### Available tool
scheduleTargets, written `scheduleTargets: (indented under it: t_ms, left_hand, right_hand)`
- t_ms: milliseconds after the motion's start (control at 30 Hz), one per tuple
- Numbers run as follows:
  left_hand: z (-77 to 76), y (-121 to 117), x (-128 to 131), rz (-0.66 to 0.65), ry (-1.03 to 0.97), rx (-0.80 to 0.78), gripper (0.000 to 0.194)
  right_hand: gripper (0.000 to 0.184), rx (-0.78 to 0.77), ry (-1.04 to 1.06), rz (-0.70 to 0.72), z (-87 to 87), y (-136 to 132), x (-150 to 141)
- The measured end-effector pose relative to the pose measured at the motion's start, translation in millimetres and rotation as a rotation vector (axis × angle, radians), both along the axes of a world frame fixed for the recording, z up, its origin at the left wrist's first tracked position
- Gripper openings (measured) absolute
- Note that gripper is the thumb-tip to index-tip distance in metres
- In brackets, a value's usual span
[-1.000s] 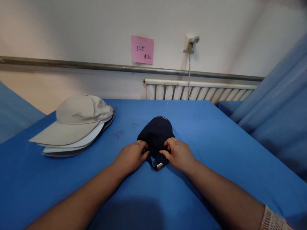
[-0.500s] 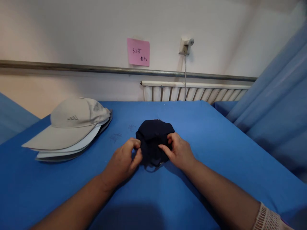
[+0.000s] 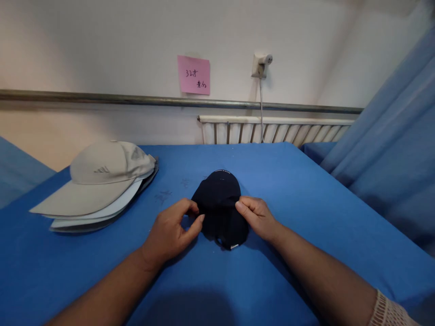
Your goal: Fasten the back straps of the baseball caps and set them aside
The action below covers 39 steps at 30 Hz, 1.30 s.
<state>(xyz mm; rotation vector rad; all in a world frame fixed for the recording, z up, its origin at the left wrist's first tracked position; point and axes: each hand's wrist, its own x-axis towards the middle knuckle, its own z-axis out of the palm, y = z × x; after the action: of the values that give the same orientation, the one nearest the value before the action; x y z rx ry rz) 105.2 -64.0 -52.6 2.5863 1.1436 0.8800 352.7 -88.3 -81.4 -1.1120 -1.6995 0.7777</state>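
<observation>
A dark baseball cap (image 3: 217, 192), nearly black, lies on the blue-covered table in front of me. Its rounded visor end points away, and its strap side with a small pale tag faces me. At the cap's right edge, my right hand (image 3: 260, 217) pinches the fabric between thumb and fingers. My left hand (image 3: 171, 231) is at the left edge, fingers curled and thumb tip against the fabric in a loose grip. The cap hides part of the left fingertips' contact.
A stack of caps (image 3: 102, 181), light beige on top, stands at the left of the blue table cover (image 3: 272, 176). Behind are a radiator (image 3: 278, 129), a metal pipe (image 3: 136, 99), a pink note (image 3: 193, 74) and a plugged socket (image 3: 260, 65). A blue curtain (image 3: 390, 136) hangs at right.
The dark cap has gone from a bunched, hollow-looking shape to a longer one with its visor visible. Its strap end has shifted slightly toward me and right. My left thumb has straightened.
</observation>
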Motion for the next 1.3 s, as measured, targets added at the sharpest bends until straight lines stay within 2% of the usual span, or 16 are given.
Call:
scheduleTargets:
  t_ms: [167,233,333,500,567,733,867,933,1100,1200,1300]
  left_hand:
    - [-8.1,-2.6,18.6,0.098,0.006,0.108,0.027]
    - [-11.1,-1.2,27.1,0.131,0.033,0.157,0.026]
    - [-12.3,1.1,33.9,0.143,0.061,0.209,0.013]
    - [-1.4,-4.8,26.8,0.122,-0.011,0.237,0.015]
    - [4.8,-9.0,20.8,0.093,-0.071,0.194,0.016]
    - [10.0,-12.2,8.0,0.073,-0.179,-0.106,0.012]
    - [6.6,-10.9,4.2,0.065,-0.202,-0.082,0.012]
    - [5.4,-11.7,3.9,0.042,-0.206,-0.017,0.012]
    - [4.0,-14.0,3.7,0.015,-0.247,0.11,0.012]
    - [3.5,-14.1,3.7,0.019,-0.259,0.135,0.012]
    - [3.3,-14.4,4.6,0.007,-0.264,0.136,0.012]
  right_hand:
    - [0.04,0.069,-0.046,0.054,-0.7,-4.0,-9.5]
    - [0.038,0.098,-0.051,0.067,-0.8,-5.7,-13.5]
    - [0.037,0.118,-0.059,0.075,-2.3,-6.9,-17.7]
    - [0.029,0.212,-0.136,-0.006,-4.5,-6.4,-17.7]
    - [0.028,0.262,-0.163,-0.052,-4.2,-6.8,-16.6]
    - [0.03,0.293,-0.117,-0.054,-2.3,-10.0,-15.8]
    - [0.028,0.321,-0.136,0.003,-0.2,-14.3,-14.4]
    - [0.029,0.391,-0.193,0.026,0.5,-16.7,-13.6]
    - [0.048,0.636,-0.424,0.033,3.8,-24.4,-17.5]
    - [0.059,0.6,-0.621,-0.032,8.6,-32.3,-24.9]
    - [0.048,0.487,-0.759,-0.12,12.2,-40.7,-32.2]
